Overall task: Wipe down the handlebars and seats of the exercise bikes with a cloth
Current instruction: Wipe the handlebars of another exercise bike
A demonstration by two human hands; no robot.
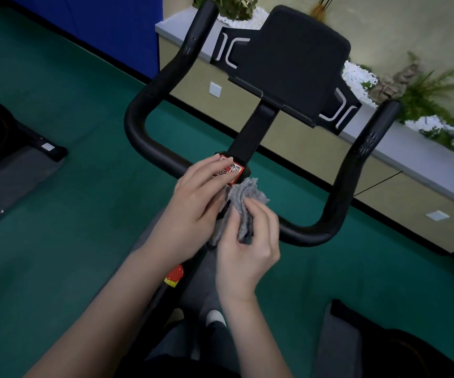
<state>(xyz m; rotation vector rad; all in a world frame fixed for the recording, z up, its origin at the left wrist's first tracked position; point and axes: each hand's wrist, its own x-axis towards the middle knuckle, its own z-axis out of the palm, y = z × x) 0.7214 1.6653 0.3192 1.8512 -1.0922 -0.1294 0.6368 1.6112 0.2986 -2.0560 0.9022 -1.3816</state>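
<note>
Bottom centre: forearms reach up from the lower edge; a red knob (pixel 174 273) on the frame shows just below the left wrist; the seat is out of view.

Centre: right hand (pixel 247 249) holds the grey cloth (pixel 246 199); its thumb on top and its curled fingers underneath pinch the bunched folds. Left hand (pixel 193 205): fingers fairly straight and side by side, tips resting on the QR-code label (pixel 231 169) at the stem clamp; no grip on the cloth shows.

Cloth sits at frame centre, just below the label and over the middle of the handlebar (pixel 138 126); crumpled and thick, a tail hanging under the left palm; it looks dry, though dampness cannot be judged.

Progress (judgement): cloth being gathered or refolded, not pressed to the bar; early or mid stage on this bike; no streaks show which parts are wiped; both upright grips, the seat and the other bikes presumably remain.

Handlebar: matte black, looped, ends rising to upper left and right; a few pale specks at the bends.

Beyond: black tablet holder (pixel 297 64); part of another bike's base (pixel 48 150) at left; planter ledge (pixel 411 162) across the upper right.
</note>
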